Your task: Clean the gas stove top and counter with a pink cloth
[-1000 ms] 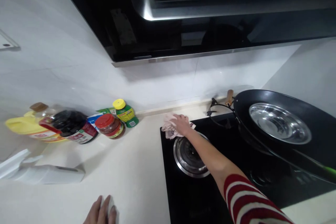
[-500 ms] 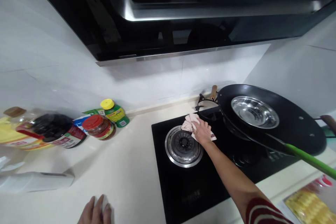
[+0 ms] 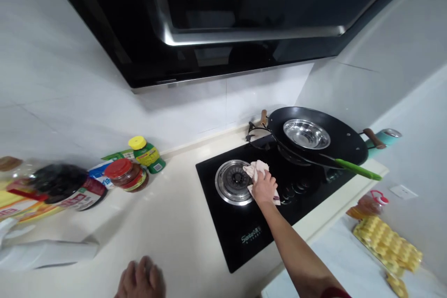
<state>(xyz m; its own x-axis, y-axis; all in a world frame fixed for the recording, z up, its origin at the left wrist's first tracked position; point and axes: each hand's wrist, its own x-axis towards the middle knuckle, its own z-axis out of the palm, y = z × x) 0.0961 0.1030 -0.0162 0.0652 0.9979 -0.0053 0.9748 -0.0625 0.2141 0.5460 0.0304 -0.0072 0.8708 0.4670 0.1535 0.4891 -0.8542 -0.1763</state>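
Observation:
My right hand (image 3: pixel 264 189) presses a pale pink-white cloth (image 3: pixel 257 167) onto the black glass stove top (image 3: pixel 223 237). Its fingers close over the cloth, just right of the round metal burner (image 3: pixel 233 182). Part of the cloth reaches the burner's right rim. At the bottom edge, my left hand (image 3: pixel 141 279) rests over the pale counter (image 3: pixel 174 237) with bent, slightly parted fingers and nothing visible in them. Motion blurs it a little. To the right, a black wok (image 3: pixel 338 135) stands on the other burner, holding a steel bowl (image 3: pixel 306 134) and a green-handled utensil (image 3: pixel 358 169).
A range hood (image 3: pixel 216 51) hangs low over the stove. Along the left stand a yellow-capped green bottle (image 3: pixel 148 154), a red-lidded jar (image 3: pixel 126 175), a dark bottle (image 3: pixel 75 187) and a white spray bottle (image 3: pixel 49 253). A pot ring (image 3: pixel 256 135) leans behind. Yellow egg trays (image 3: pixel 386 242) lie lower right.
My right hand has drawn the cloth off the burner's upper right edge, toward me and along its right side. My left hand has shifted slightly, fingers more bent. The view has turned right.

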